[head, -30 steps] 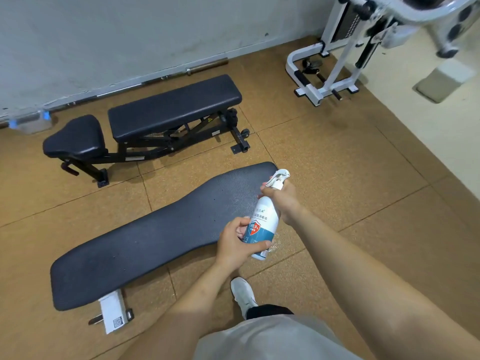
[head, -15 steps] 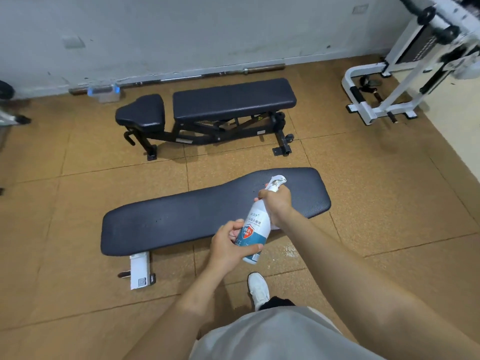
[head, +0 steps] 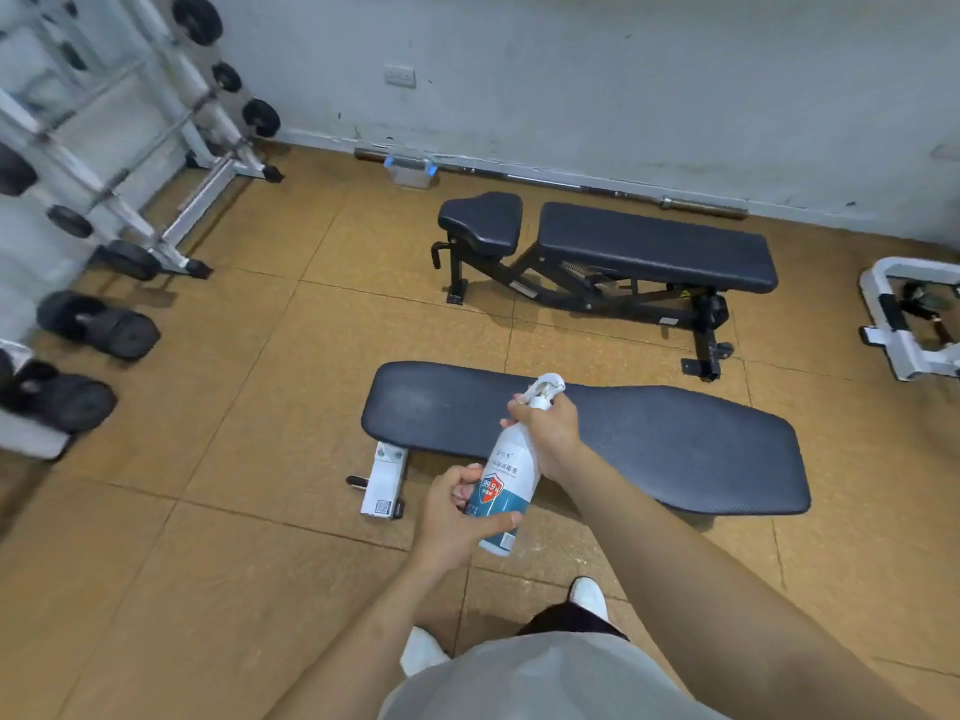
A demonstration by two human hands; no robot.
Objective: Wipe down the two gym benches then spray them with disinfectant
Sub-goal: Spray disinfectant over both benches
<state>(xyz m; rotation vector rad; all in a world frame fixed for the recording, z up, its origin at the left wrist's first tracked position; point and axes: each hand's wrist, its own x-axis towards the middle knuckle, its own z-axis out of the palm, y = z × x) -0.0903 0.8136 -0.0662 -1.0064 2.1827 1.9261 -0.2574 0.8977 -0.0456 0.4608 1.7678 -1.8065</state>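
We look down on a person's two bare hands holding a white disinfectant spray bottle (head: 506,485) above the front edge of the near flat bench (head: 675,449), whose dark textured pad lies low across the brown floor tiles. The left hand (head: 457,517) curls thumb and fingers round the bottle's lower body, over its blue and red label. The right hand (head: 548,423) grips the neck just under the white trigger head, though we cannot tell whether a finger rests on the trigger. Behind, well apart, the black adjustable bench (head: 649,246) stands parallel to the wall, where a barbell (head: 571,181) lies. We make out dumbbells (head: 98,324) and a white rack (head: 156,163) at left, and a white shoe (head: 589,597) below the bottle
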